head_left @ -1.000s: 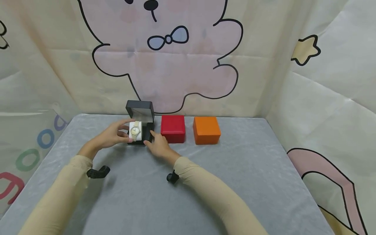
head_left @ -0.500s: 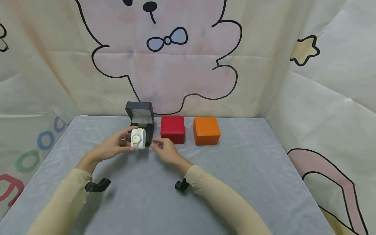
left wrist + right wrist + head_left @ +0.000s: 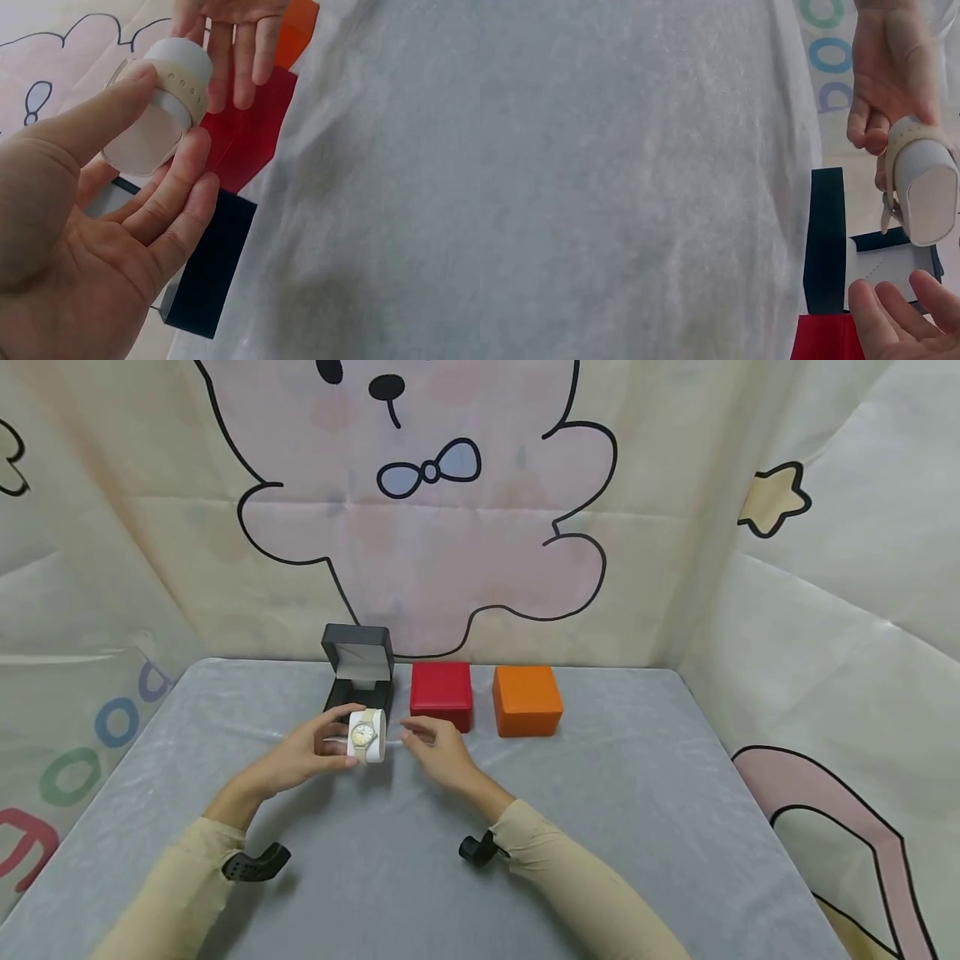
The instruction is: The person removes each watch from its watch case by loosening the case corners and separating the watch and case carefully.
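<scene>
A wristwatch [image 3: 363, 734] with a cream strap and pale dial is wrapped round a white watch cushion [image 3: 379, 737]. My left hand [image 3: 303, 753] pinches the cushion with the watch on it, thumb and fingers at its left end, above the table in front of a black watch box [image 3: 362, 693]. The box stands with its lid up, showing a grey lining. To the right of the watch, my right hand [image 3: 442, 753] hovers apart from it with relaxed fingers, holding nothing. In the right wrist view the strap's buckle [image 3: 892, 206] shows under the cushion.
A red box [image 3: 441, 693] and an orange box [image 3: 527, 700] stand closed in a row to the right of the black one. Grey cloth covers the table [image 3: 390, 868]. Behind hangs a curtain [image 3: 480, 527] with cartoon drawings.
My left hand has drawn the watch and cushion out of the black box, toward me and slightly right. My right hand has come away from the box, moving right and nearer.
</scene>
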{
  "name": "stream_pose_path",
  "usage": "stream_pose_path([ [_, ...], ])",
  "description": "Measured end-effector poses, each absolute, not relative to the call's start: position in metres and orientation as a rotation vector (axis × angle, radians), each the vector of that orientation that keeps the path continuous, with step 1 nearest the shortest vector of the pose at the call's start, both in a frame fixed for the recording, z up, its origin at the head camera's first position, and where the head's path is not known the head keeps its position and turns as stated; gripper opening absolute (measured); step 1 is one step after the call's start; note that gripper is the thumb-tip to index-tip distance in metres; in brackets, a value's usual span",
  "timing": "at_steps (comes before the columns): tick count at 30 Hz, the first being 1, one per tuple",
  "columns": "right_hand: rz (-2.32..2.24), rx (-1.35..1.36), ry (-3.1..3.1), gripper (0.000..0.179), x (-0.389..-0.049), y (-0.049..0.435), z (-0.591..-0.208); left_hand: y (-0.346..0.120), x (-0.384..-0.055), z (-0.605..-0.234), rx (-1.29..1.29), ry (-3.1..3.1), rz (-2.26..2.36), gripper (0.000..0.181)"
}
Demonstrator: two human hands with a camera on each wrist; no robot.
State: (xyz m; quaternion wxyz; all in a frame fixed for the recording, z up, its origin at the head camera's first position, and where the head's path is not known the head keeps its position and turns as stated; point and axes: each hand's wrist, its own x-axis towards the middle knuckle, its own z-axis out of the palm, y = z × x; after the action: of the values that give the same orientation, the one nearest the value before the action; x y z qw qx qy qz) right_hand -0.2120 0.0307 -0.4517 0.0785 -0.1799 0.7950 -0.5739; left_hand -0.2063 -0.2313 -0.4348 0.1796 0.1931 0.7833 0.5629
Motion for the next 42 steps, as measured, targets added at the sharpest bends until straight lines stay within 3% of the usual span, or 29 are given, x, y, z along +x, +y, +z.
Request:
stream_pose_path([
  [9, -1.773, -0.599, 2.261, 0.048, -0.200, 0.042, -0.443, -0.218, -0.203, -0.435, 0.527, 2.168, 1.597, 0.076],
  [17, -1.636, -0.743, 2.230, 0.082, -0.190, 0.042, -0.442, -0.211, -0.197, -0.433, 0.524, 2.147, 1.564, 0.075],
  [23, -1.585, -0.871, 2.296, 0.096, -0.188, 0.035, -0.449, -0.202, -0.192, -0.430, 0.538, 2.105, 1.574, 0.080],
  [42, -1.453, -0.936, 2.553, 0.080, -0.178, 0.036, -0.454, -0.191, -0.180, -0.431, 0.581, 2.136, 1.531, 0.083],
])
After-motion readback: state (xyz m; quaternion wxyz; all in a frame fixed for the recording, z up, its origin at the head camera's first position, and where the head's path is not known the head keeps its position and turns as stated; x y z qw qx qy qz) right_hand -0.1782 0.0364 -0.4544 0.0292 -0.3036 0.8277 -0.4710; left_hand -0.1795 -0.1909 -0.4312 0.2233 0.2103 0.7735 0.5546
